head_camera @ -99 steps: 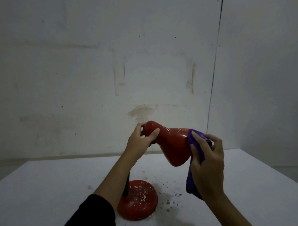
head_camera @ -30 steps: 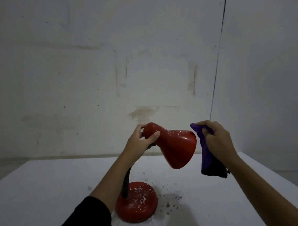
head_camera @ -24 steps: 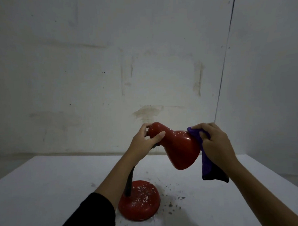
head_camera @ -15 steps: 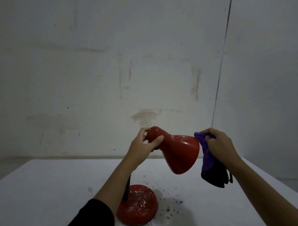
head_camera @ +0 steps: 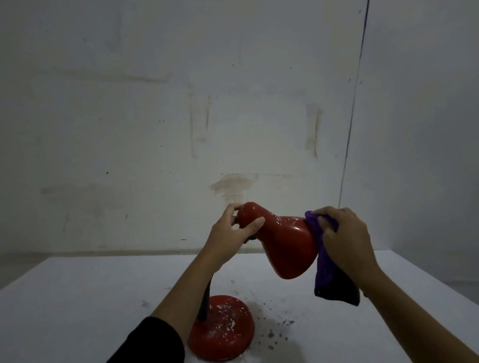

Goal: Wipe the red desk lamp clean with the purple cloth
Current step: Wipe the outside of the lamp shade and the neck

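The red desk lamp stands on a white table, its round base [head_camera: 221, 329] speckled with white flecks and its black neck partly hidden behind my left forearm. My left hand [head_camera: 231, 234] grips the narrow rear end of the red shade [head_camera: 288, 247], thumb across the front. White specks remain on the shade's top. My right hand [head_camera: 345, 237] holds the bunched purple cloth [head_camera: 326, 271] against the shade's right rim; the cloth's lower end hangs down dark below the hand.
The white table [head_camera: 74, 312] has dark crumbs [head_camera: 272, 333] scattered just right of the lamp base. Its right edge slants down at the far right. A stained pale wall [head_camera: 175, 129] rises close behind, with a corner seam on the right.
Half a second ago the cloth hung just off the shade's rim; my right hand has brought it back against the rim. My left hand keeps its hold.
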